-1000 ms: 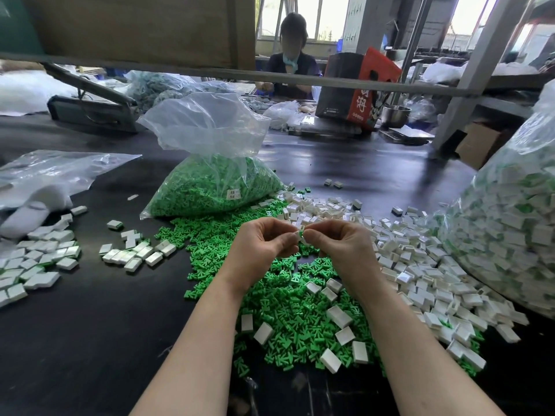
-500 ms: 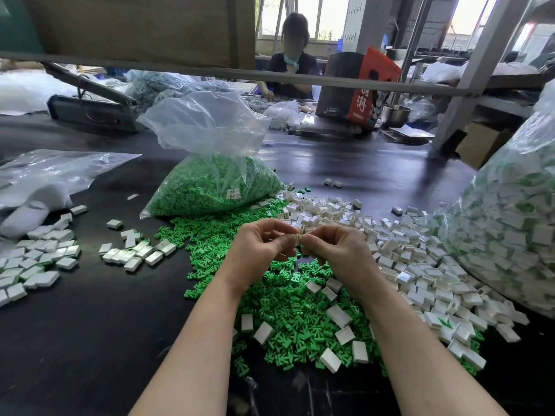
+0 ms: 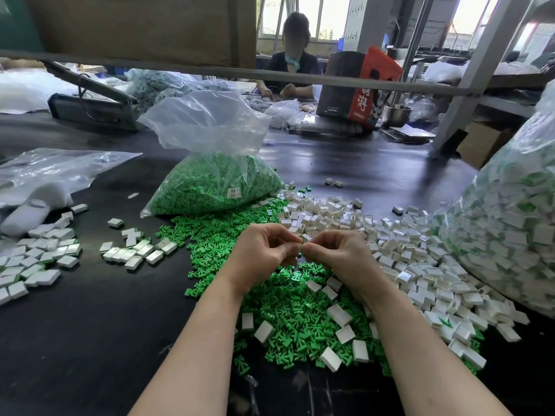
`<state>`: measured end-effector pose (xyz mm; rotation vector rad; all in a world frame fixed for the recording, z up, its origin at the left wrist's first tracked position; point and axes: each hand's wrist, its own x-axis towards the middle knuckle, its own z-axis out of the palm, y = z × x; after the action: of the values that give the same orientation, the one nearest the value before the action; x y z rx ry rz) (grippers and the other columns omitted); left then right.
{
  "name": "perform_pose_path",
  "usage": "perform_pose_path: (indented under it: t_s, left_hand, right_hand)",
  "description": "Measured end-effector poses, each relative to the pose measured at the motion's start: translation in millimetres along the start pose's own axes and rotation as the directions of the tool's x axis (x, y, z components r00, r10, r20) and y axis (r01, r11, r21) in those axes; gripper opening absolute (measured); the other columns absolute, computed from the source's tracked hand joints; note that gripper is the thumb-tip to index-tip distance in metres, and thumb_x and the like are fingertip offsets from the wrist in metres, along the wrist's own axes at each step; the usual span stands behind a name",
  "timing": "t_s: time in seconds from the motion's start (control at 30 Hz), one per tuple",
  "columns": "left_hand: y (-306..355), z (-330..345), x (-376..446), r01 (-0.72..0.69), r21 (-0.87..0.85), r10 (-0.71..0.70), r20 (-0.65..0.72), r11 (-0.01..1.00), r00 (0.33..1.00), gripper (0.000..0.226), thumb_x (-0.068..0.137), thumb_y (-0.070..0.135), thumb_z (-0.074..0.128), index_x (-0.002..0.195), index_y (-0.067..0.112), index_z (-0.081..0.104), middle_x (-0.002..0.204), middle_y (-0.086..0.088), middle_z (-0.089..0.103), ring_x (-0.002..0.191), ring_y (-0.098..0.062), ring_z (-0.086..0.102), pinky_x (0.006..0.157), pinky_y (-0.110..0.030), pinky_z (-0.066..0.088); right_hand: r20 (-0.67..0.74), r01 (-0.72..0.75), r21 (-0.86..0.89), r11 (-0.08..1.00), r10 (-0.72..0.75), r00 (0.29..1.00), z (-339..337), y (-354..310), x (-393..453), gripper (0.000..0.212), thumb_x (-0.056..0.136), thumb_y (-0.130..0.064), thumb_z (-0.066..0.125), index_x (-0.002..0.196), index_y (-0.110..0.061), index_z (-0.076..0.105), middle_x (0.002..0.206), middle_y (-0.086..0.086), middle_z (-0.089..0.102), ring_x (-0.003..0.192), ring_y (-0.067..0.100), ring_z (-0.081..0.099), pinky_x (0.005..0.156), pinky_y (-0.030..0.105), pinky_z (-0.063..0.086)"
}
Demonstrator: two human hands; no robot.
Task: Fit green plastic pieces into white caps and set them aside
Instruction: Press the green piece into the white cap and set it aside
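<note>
My left hand [image 3: 264,250] and my right hand [image 3: 336,255] meet fingertip to fingertip above a pile of loose green plastic pieces [image 3: 285,313]. Between the pinching fingers sits a small white cap [image 3: 301,247], mostly hidden; whether a green piece is in it cannot be told. A heap of white caps [image 3: 399,250] spreads to the right of my hands. Finished white caps [image 3: 135,250] lie in a loose group on the left of the dark table [image 3: 75,340].
A clear bag of green pieces [image 3: 210,187] stands behind the pile. A big bag of assembled caps [image 3: 510,229] fills the right edge. More caps [image 3: 33,262] and an empty plastic bag [image 3: 54,169] lie far left. Another person [image 3: 292,64] sits across the table.
My hands have closed in on each other slightly and sunk a little, the fingertips now pressed together around the cap. Nothing else has moved.
</note>
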<state>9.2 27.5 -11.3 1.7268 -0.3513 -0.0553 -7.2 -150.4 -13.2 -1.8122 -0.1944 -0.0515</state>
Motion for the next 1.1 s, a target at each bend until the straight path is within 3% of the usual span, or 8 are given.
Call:
perform_pose_path:
  t_s: [0.1,0.2,0.4,0.53,0.67,0.83,0.93,1.1]
  left_hand:
    - [-4,1,1,0.004,-0.002,-0.004,0.018,1.000,1.000,0.007,0.085,-0.005,0.068,0.087,0.002,0.072,0.076,-0.012,0.073,0.068,-0.023,0.072,0.065,-0.023,0.058]
    - [-8,2,2,-0.003,0.015,0.003,0.023,1.000,1.000,0.005,0.086,-0.005,0.068,0.089,-0.002,0.071,0.077,-0.017,0.073,0.070,-0.027,0.072,0.068,-0.028,0.060]
    - [-11,4,1,0.005,0.019,-0.006,0.029,1.000,1.000,0.004,0.086,-0.006,0.067,0.089,-0.004,0.069,0.077,-0.019,0.072,0.065,-0.018,0.071,0.064,-0.020,0.054]
    - [-11,4,1,0.001,0.018,-0.001,0.017,1.000,1.000,0.004,0.087,-0.006,0.066,0.089,-0.004,0.069,0.077,-0.020,0.072,0.064,-0.017,0.070,0.063,-0.020,0.054]
    - [-12,4,1,-0.006,0.018,0.005,0.015,1.000,1.000,0.006,0.086,-0.006,0.067,0.086,-0.001,0.069,0.076,-0.019,0.072,0.065,-0.019,0.070,0.065,-0.023,0.056]
    - [-10,4,1,-0.035,-0.043,0.034,-0.019,0.998,0.999,0.016,0.086,-0.005,0.067,0.085,0.009,0.072,0.076,-0.007,0.074,0.072,-0.022,0.073,0.070,-0.026,0.059]
    - [-8,5,0,-0.053,-0.064,0.051,-0.031,0.997,0.998,0.018,0.086,-0.004,0.068,0.085,0.014,0.072,0.076,0.000,0.075,0.074,-0.016,0.073,0.070,-0.022,0.057]
    - [-7,5,2,-0.038,-0.120,0.028,-0.086,0.992,0.996,0.009,0.086,-0.003,0.068,0.091,0.004,0.072,0.082,-0.013,0.074,0.074,-0.021,0.073,0.069,-0.023,0.057]
  right_hand:
    - [0.005,-0.015,-0.017,1.000,0.015,1.000,0,2,1,0.006,0.083,-0.013,0.076,0.078,-0.011,0.073,0.068,0.002,0.072,0.059,0.004,0.063,0.055,0.013,0.045]
    - [-0.006,-0.019,-0.053,0.998,0.019,1.000,0,3,2,0.008,0.082,-0.014,0.078,0.076,-0.012,0.074,0.067,0.003,0.072,0.057,0.005,0.061,0.054,0.014,0.044]
    - [0.008,0.005,-0.134,0.991,-0.004,1.000,0,3,1,0.008,0.081,-0.015,0.079,0.075,-0.012,0.075,0.067,0.001,0.072,0.060,0.006,0.062,0.060,0.018,0.049]
    - [0.000,0.010,-0.159,0.987,-0.010,1.000,1,2,0,0.007,0.082,-0.015,0.078,0.077,-0.011,0.075,0.072,0.006,0.073,0.064,0.012,0.064,0.067,0.029,0.053]
    - [0.004,0.008,-0.154,0.988,-0.007,1.000,1,2,0,0.007,0.082,-0.015,0.078,0.076,-0.013,0.074,0.072,0.006,0.073,0.064,0.012,0.065,0.068,0.031,0.055]
    - [-0.008,0.004,-0.015,1.000,-0.004,1.000,2,2,0,0.006,0.083,-0.014,0.076,0.082,-0.009,0.074,0.074,0.008,0.074,0.065,0.011,0.067,0.063,0.020,0.053]
    - [-0.013,-0.013,0.070,0.997,0.014,1.000,4,1,1,0.004,0.085,-0.011,0.074,0.085,-0.009,0.071,0.071,0.008,0.074,0.058,0.008,0.066,0.052,0.014,0.048]
    - [-0.070,-0.017,0.211,0.977,0.033,0.997,2,2,2,0.006,0.086,-0.007,0.072,0.086,-0.013,0.070,0.073,0.010,0.073,0.061,0.014,0.064,0.050,0.019,0.045]
